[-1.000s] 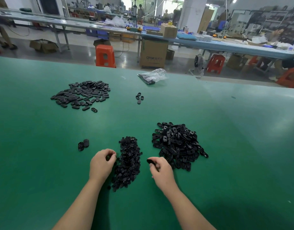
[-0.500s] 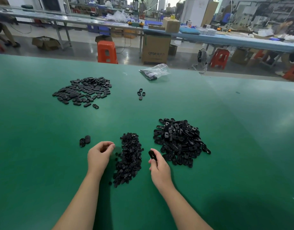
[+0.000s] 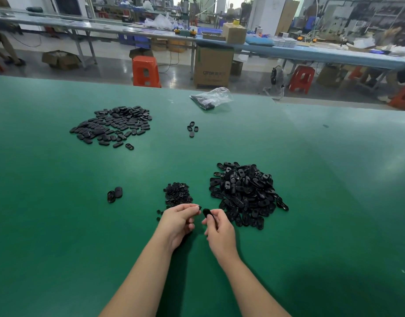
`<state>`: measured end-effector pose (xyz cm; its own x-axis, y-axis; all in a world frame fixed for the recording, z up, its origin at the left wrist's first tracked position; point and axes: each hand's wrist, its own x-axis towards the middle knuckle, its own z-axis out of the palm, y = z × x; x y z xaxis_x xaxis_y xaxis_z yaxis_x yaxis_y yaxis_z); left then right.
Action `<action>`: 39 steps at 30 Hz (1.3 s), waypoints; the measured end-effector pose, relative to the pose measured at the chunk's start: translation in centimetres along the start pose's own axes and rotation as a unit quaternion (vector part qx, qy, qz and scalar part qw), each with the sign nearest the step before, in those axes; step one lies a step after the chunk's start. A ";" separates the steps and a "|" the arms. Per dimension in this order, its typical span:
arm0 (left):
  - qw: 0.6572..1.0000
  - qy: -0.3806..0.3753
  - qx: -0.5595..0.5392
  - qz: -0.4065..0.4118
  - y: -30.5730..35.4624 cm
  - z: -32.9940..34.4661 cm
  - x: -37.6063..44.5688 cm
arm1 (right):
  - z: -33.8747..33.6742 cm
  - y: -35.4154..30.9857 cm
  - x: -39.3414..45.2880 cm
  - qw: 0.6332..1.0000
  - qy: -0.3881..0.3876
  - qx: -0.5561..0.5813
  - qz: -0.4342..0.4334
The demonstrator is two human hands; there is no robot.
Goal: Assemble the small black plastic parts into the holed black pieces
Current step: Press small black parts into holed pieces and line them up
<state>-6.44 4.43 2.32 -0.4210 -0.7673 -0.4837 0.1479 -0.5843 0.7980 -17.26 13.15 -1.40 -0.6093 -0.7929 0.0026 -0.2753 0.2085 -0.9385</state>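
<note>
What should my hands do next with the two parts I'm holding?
Probably bring them together and press the small part pinched in the left hand into the oval holed piece held by the right hand; both are raised between the piles, with a narrow gap between them.

left hand point(image 3: 177, 221) pinches small part point(image 3: 199, 207) | right hand point(image 3: 217, 232) grips holed piece point(image 3: 206, 213)

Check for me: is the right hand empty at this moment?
No, the right hand pinches an oval black piece between thumb and fingers, raised close to the left hand.
</note>
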 end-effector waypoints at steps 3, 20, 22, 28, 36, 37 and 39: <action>0.999 0.005 0.038 0.004 -0.2 0.4 -0.1 | -0.1 0.0 0.0 0.998 0.019 -0.041 -0.048; 0.976 0.057 0.189 0.087 -1.1 2.0 -0.4 | -0.2 -0.3 -0.3 0.999 0.049 0.019 -0.002; 0.969 0.065 0.214 0.106 -1.3 2.1 -0.6 | -0.3 -0.3 -0.3 0.998 0.060 0.012 0.000; 0.967 0.066 0.220 0.109 -1.8 2.4 -0.9 | -0.4 -0.3 -0.2 0.999 0.027 -0.022 0.009; 0.955 0.071 0.258 0.126 -1.4 2.9 -0.8 | -0.4 -0.7 -0.4 1.000 0.009 -0.009 0.013; 0.952 0.069 0.267 0.130 -1.4 2.9 -0.8 | -0.4 -0.7 -0.4 1.000 0.008 -0.008 0.013; 0.942 0.068 0.295 0.144 -1.4 2.7 -0.7 | -0.5 -0.8 -0.4 1.000 0.005 -0.008 0.013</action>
<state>-8.81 6.49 2.54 -0.3145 -0.9221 -0.2253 -0.3015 -0.1280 0.9448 -17.10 13.60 -0.49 -0.6234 -0.7817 -0.0187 -0.2706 0.2380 -0.9328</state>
